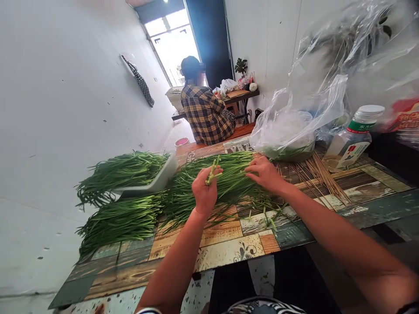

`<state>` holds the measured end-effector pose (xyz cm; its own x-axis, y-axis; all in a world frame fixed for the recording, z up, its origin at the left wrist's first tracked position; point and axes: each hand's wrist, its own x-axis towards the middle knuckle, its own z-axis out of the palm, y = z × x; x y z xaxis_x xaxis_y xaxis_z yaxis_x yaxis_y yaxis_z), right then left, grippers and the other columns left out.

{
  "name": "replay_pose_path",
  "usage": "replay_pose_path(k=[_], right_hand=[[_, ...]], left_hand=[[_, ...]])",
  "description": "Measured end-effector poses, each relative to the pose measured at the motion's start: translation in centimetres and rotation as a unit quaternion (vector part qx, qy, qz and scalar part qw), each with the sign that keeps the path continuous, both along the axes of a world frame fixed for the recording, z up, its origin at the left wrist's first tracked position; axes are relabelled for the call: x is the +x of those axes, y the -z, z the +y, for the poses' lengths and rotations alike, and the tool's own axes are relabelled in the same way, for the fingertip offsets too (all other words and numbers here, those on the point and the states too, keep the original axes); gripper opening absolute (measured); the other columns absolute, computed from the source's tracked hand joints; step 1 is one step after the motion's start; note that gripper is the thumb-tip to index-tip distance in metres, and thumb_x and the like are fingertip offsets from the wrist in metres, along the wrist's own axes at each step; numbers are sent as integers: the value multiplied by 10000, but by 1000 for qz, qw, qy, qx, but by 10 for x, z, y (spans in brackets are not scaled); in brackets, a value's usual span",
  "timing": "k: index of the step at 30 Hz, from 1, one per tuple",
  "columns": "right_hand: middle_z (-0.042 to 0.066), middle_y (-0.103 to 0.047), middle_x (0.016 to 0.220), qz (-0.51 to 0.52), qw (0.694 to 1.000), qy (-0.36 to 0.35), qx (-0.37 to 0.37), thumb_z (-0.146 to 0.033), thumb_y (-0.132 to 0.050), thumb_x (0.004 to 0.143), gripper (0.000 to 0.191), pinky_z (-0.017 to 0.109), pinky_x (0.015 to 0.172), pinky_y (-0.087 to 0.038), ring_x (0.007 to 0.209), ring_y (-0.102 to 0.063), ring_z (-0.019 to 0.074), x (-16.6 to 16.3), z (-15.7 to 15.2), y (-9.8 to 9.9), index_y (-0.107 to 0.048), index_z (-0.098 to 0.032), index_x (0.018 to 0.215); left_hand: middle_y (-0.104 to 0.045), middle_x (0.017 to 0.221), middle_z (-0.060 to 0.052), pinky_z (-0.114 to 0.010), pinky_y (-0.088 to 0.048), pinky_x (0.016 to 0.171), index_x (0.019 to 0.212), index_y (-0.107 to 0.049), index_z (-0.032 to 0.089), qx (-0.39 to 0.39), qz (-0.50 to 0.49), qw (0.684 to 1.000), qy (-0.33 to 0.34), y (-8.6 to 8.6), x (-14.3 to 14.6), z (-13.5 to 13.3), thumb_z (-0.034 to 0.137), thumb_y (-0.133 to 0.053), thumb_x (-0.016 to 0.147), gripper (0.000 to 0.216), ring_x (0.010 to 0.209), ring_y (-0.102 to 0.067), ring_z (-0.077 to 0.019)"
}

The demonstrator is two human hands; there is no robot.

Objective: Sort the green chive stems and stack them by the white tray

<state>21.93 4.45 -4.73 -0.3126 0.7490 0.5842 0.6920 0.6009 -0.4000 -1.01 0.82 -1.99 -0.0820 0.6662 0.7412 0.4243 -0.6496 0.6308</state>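
My left hand (205, 189) is closed round a few garlic chives (213, 173), their pale cut ends poking up above the fist. It hovers over a loose heap of long garlic chives (225, 179) spread across the patterned table (209, 257). At the right end of this heap, my right hand (264, 174) pinches at the pale stem ends with thumb and fingertips. Short trimmed bits (268, 218) lie scattered below that hand. To the left, one neat bundle (122, 222) rests on the table, and another (131, 170) lies in a grey tray (160, 179).
Thin wooden skewers (324, 179) lie right of my right hand. Behind them stand a bag-covered bowl (284, 139) and a clear jar (353, 137) with a white lid. Beyond the table, a person in a plaid shirt (206, 113) sits by another table (244, 96).
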Motion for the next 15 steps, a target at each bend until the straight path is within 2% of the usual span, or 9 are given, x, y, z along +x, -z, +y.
replay_pose_path(k=[3,6,10,15], right_hand=[[70,-671,867,-1,999,47,-3,-287,-631,807,135,346,834,-423,885,-563,211,16,7,-1,-735,-201,819],[54,-673,829,-30,997,43,-48,-252,-639,779,99,311,778,-434,838,-591,199,28,6,-11,-711,-196,741],[56,-672,843,-76,993,38,-79,-200,-658,730,79,284,718,-430,808,-606,193,28,1,-18,-713,-193,786],[7,-641,726,-17,993,53,-105,-196,-629,743,176,252,609,-394,642,-562,139,26,-2,-22,-686,-176,908]], left_hand=[[-709,866,-55,-282,-541,738,963,-642,157,-5,-38,999,0,3,0,2,377,-497,921,267,755,-671,-139],[-702,881,-49,-245,-523,682,969,-632,163,-7,-18,1000,-18,5,-1,2,381,-529,903,250,707,-652,-119],[-711,896,-37,-255,-513,749,962,-655,180,-12,62,997,-34,5,-1,-1,354,-605,858,209,787,-654,-138],[-724,923,-45,-268,-515,766,973,-678,183,14,109,994,-14,6,1,-2,297,-563,882,185,830,-671,-156]])
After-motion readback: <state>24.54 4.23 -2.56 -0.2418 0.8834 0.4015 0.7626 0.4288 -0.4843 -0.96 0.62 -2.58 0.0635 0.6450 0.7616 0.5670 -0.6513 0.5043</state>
